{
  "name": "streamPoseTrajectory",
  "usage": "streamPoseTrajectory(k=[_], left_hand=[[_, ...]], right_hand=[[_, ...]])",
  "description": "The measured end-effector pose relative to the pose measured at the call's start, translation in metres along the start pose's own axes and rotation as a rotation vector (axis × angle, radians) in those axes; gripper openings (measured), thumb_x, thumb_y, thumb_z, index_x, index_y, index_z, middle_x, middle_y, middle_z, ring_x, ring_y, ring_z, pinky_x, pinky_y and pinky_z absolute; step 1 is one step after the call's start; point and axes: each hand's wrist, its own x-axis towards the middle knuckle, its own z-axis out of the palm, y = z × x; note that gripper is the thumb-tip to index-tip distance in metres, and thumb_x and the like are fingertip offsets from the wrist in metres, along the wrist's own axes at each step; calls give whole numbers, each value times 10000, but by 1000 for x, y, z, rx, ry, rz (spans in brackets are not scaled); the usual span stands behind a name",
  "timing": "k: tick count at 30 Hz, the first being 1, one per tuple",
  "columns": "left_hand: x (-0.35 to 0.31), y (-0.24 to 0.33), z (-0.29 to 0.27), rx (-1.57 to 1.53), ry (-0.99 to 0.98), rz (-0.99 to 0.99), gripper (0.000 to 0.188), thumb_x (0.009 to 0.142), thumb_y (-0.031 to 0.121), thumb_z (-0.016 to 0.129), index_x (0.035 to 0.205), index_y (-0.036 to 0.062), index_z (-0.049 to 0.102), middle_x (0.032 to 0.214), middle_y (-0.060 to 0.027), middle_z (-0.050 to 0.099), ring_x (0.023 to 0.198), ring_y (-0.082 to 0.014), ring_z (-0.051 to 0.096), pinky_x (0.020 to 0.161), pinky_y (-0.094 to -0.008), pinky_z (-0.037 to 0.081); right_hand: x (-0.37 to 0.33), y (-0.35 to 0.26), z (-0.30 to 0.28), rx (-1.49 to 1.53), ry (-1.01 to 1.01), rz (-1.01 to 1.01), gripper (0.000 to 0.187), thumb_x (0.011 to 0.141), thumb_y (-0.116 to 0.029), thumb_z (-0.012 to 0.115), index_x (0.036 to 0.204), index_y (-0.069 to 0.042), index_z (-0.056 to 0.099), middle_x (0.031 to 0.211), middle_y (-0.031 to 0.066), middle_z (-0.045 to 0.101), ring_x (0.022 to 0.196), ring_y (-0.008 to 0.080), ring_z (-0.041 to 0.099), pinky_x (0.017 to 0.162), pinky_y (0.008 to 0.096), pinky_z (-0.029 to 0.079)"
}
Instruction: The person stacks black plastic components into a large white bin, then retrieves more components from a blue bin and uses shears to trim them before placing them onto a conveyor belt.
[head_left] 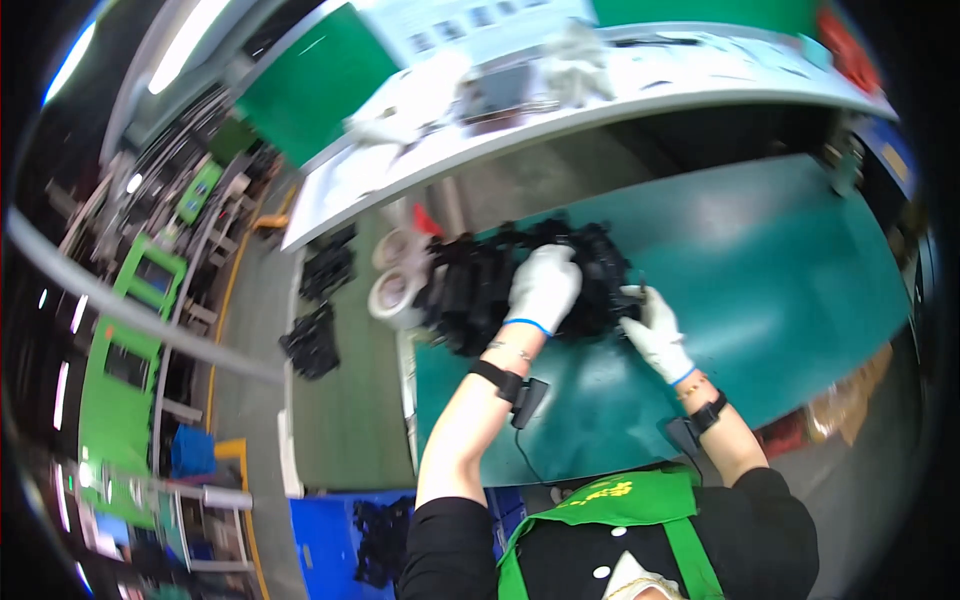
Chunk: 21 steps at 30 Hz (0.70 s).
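Note:
A row of black plastic parts (465, 290) stands packed together on the green tabletop. My left hand (545, 285), in a white glove with a blue cuff, lies over the middle of this row. Its fingertips blur into the dark parts, so their grip is hidden. At the right end of the row, my right hand (657, 335), gloved the same way, has its thumb and fingers around the edge of a black plastic part (605, 275). The single pieces are hard to tell apart.
White tape rolls (396, 290) stand left of the row. Further left, a green conveyor belt (350, 430) carries more black parts (313, 342). A white shelf (640, 112) with cloths crosses behind the table (770, 290). Below the belt, a blue bin (325, 550) holds black parts.

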Motion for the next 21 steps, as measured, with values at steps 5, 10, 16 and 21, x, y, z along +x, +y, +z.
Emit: streamPoseTrajectory(k=[5, 10, 16, 21], left_hand=[[-81, -11, -64, 32, 164, 270, 274, 888, 242, 652, 1093, 90, 752, 1230, -142, 705, 1132, -369, 660, 968, -471, 548], [-157, -162, -96, 33, 291, -52, 368, 901, 304, 690, 1158, 47, 747, 1211, -160, 721, 1148, -339, 678, 991, -425, 540], [-214, -339, -148, 6, 250, -587, 523, 918, 425, 664, 1272, 41, 706, 1288, -172, 704, 1204, -365, 652, 1065, -420, 498], [-208, -417, -197, 374, 119, -711, 653, 917, 499, 628, 1421, 84, 604, 1447, -126, 617, 1376, -354, 525, 1132, -496, 437]], right_hand=[[0, -26, -4, -241, -65, -23, 689, 818, 101, 682, 1471, 11, 479, 1384, 120, 555, 1313, 223, 537, 1118, 332, 434], [1, 0, 2, -54, -40, 133, 684, 842, 130, 648, 1488, 16, 452, 1447, 129, 531, 1369, 230, 507, 1161, 340, 394], [-43, -52, 33, -338, 258, -235, 609, 864, 149, 592, 1450, 23, 483, 1451, 139, 523, 1373, 223, 502, 1175, 360, 376], [-82, -123, 123, -492, -197, -337, 497, 834, 137, 602, 1304, -22, 594, 1257, 156, 621, 1111, 260, 656, 957, 379, 528]])
